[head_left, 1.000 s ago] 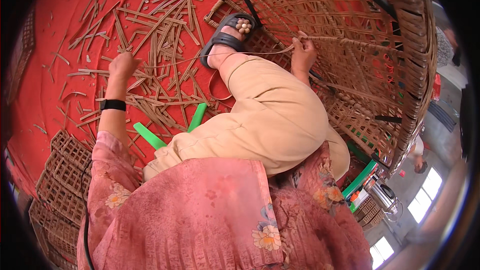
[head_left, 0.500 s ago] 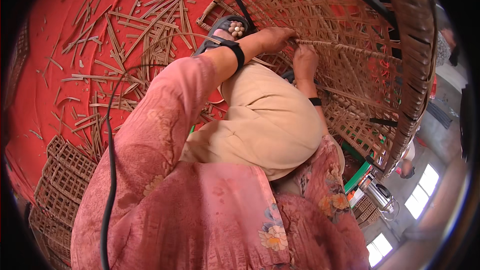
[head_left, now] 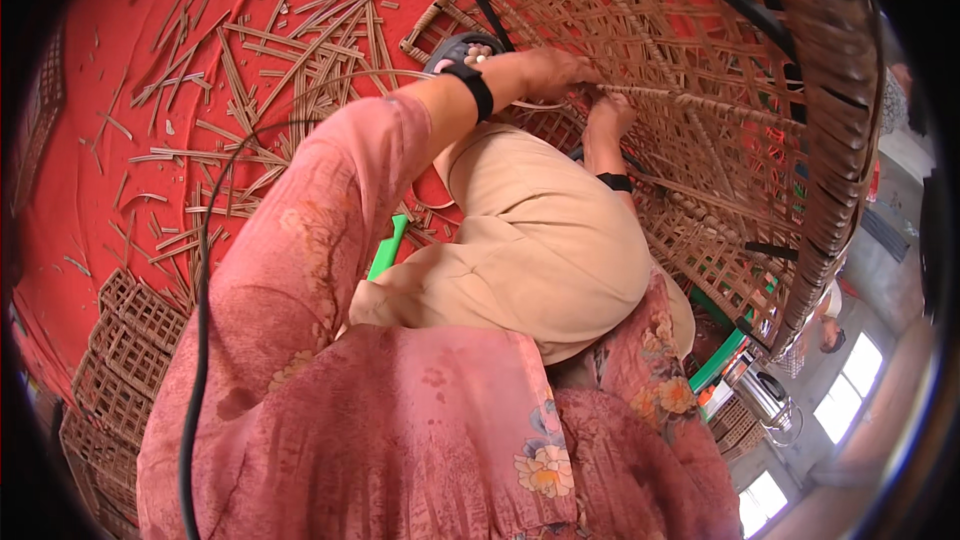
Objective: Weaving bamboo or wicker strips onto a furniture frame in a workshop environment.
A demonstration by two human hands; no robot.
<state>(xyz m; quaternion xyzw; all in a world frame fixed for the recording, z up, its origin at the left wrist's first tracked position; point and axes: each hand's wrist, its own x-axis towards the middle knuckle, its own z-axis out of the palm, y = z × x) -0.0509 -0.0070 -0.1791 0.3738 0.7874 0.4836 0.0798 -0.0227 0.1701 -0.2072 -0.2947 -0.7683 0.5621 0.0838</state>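
A large brown wicker basket (head_left: 690, 155) lies tilted at the upper right, its open lattice bound along a ridge of wrapped cane. My left hand (head_left: 548, 74) is closed at the left end of that ridge, fingertips against the weave. Just below and to the right, my right hand (head_left: 608, 120) is closed with its fingers pinched close to the left fingertips. A thin, pale cane strip (head_left: 365, 74) arcs out to the left past my left forearm and seems to run to my left hand. What lies between the right fingertips is too small to make out.
Cut cane pieces (head_left: 290, 50) lie scattered over the red floor covering (head_left: 80, 180). Woven lattice panels (head_left: 135, 330) are stacked at lower left. A green plastic piece (head_left: 386, 248) shows beside my knee. A metal flask (head_left: 762, 395) stands at lower right, and a person (head_left: 830, 330) is beyond the basket.
My left forearm has shifted and now covers more of the shoe. The right hand has bent at the wrist, still beside the ridge. More of the green piece shows beside my knee.
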